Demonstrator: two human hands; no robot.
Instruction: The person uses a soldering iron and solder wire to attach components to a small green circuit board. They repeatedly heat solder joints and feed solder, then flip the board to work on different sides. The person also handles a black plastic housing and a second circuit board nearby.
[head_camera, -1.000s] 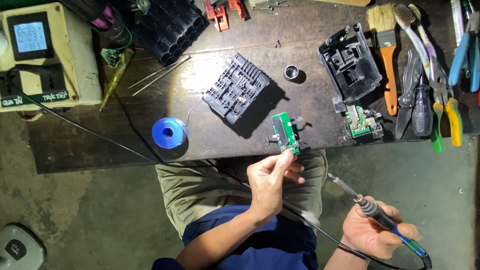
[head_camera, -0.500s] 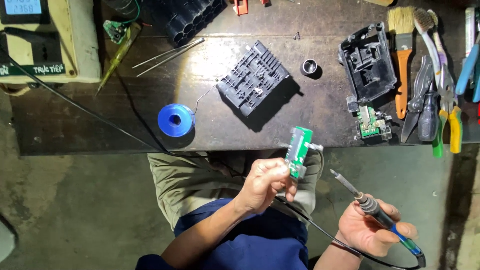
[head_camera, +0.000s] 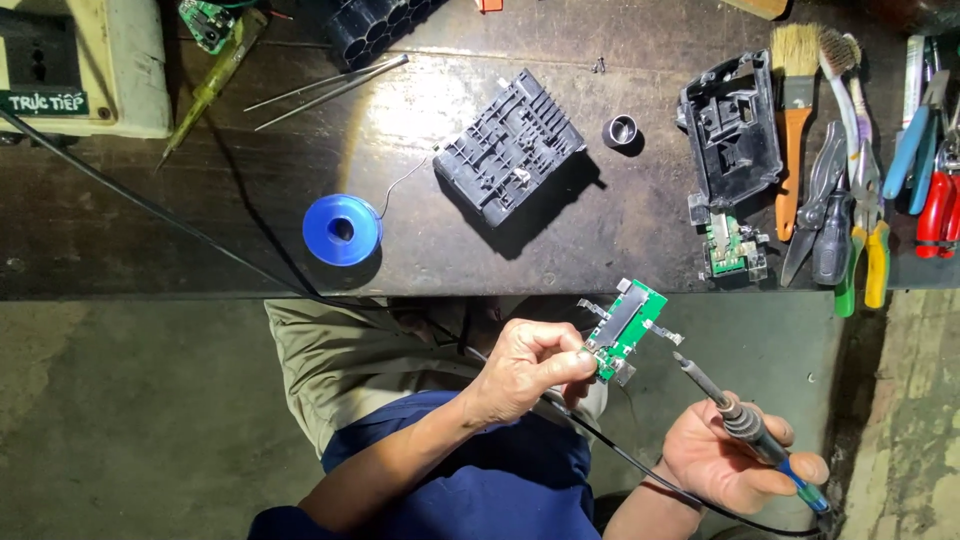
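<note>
Green circuit board (head_camera: 625, 328), small, with metal tabs; lower centre of frame, below the dark workbench (head_camera: 150, 240) edge, over the lap. Long axis tilted, lower left to upper right. Pinched at its lower end between thumb and fingertips of left hand (head_camera: 525, 368). Soldering iron (head_camera: 735, 415) gripped in right hand (head_camera: 725, 462), lower right; tip aimed up-left, close beside the board's lower right edge, not touching. Left hand nearer the board. Black ribbed housing (head_camera: 508, 145) and blue solder spool (head_camera: 342, 229) on the bench, well apart. Against half a second ago: board and left hand lower in frame and further from the bench edge, iron tip nearer the board.
</note>
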